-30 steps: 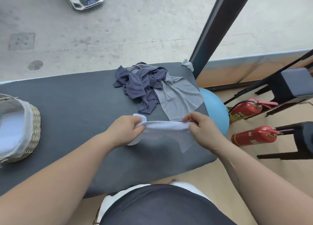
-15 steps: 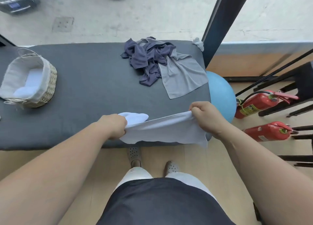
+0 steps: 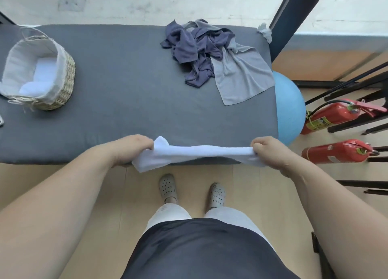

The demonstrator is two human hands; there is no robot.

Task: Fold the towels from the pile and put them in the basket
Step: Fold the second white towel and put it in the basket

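At upper left, the lined basket (image 3: 52, 85) sits on the grey table (image 3: 126, 89). Low in the centre, the left hand (image 3: 131, 147) and right hand (image 3: 269, 151) each grip an end of the white towel (image 3: 195, 155), fingers curled round it. The pile (image 3: 212, 56) lies at upper right.

Blue ball (image 3: 291, 110), red fire extinguishers (image 3: 333, 119), grey clogs (image 3: 167, 185), black pillar (image 3: 294, 13)

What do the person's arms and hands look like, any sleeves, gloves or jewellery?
Both arms are bare, with no sleeves in view. The left hand and right hand wear no gloves, and no rings, watch or bracelet show. Otherwise the person wears a dark top, light trousers and grey perforated clogs.
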